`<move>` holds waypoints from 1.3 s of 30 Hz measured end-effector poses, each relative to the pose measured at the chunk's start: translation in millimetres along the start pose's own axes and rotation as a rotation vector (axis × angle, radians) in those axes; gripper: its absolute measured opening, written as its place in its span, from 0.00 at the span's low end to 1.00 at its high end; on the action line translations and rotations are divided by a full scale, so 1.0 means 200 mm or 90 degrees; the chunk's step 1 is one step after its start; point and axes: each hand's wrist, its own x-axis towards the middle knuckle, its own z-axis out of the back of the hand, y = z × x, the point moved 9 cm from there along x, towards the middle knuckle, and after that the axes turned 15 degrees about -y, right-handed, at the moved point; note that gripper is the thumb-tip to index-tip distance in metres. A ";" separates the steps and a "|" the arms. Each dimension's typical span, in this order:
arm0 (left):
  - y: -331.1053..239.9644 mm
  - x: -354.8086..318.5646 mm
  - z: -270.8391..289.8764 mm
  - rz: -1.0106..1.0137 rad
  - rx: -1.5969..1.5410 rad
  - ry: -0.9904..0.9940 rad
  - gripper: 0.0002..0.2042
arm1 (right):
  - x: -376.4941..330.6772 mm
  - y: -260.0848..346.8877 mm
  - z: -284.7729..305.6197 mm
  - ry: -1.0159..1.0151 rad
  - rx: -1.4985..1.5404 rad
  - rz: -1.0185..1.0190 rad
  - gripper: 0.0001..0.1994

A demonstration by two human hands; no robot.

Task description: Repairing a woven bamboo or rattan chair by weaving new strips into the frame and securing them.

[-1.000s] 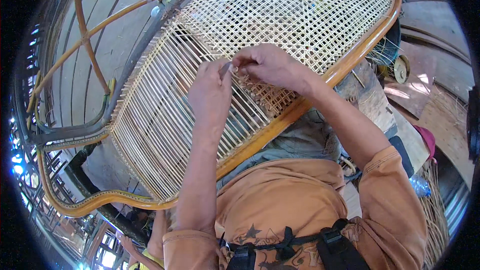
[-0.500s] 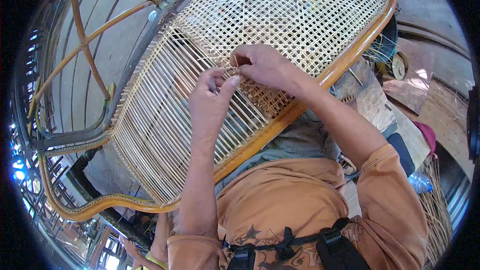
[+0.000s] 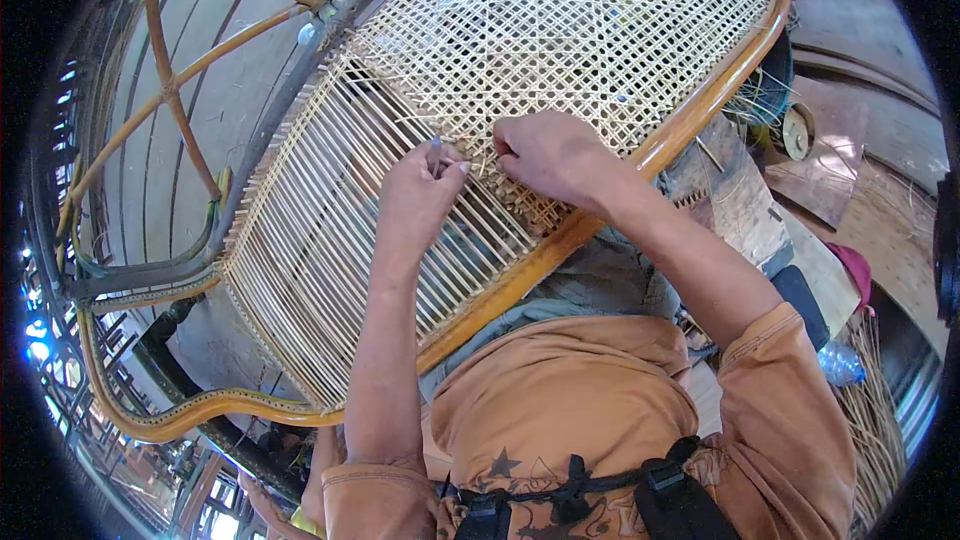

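A large chair frame of glossy bent rattan point(image 3: 668, 145) lies across my lap, strung with pale cane. Its right part carries an open-hole cane weave point(image 3: 560, 30); on its left part, parallel cane strands point(image 3: 300, 230) run uncrossed by the weave. My left hand point(image 3: 415, 195) is closed over those strands, around a thin grey pointed tool point(image 3: 435, 154) whose tip sticks up past the fingers. Just to its right, my right hand point(image 3: 560, 155) pinches a cane strand at the weave's edge; its fingertips are partly hidden. A gap separates the hands.
Another rattan frame with crossed poles point(image 3: 168, 90) stands at the far left. On the right are a round tin point(image 3: 797, 130), boards point(image 3: 820, 140), a plastic bottle point(image 3: 842, 364) and a bundle of cane point(image 3: 875, 420). Part of another person's arm point(image 3: 265, 505) shows at lower left.
My hands, close together before, have moved apart. The right has shifted right and slightly down, its fingers curled tighter. The left has turned slightly, bringing the grey tool's tip into view.
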 end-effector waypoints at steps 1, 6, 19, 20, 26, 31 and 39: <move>-0.04 0.00 0.02 -0.076 0.049 -0.045 0.09 | 0.00 -0.01 -0.01 0.019 -0.038 -0.019 0.09; -0.12 -0.06 0.05 -0.165 0.128 -0.165 0.09 | -0.01 0.01 -0.02 -0.008 -0.045 0.016 0.08; 0.08 -0.29 0.20 0.225 -0.103 -0.022 0.12 | -0.54 -0.25 0.46 -0.360 0.431 -0.157 0.08; 0.08 -0.32 0.19 0.216 -0.104 -0.017 0.12 | -0.62 -0.34 0.43 -0.369 0.458 -0.245 0.08; 0.02 -0.38 -0.01 0.227 -0.148 0.067 0.16 | -1.00 -0.66 0.28 -0.394 0.587 -0.429 0.06; -0.07 -0.23 -0.04 0.042 0.049 0.013 0.21 | -1.24 -0.90 0.35 -0.525 0.509 -0.399 0.06; -0.09 -0.20 -0.11 0.070 0.045 0.038 0.17 | -1.74 -1.08 0.10 -0.494 0.222 -0.540 0.08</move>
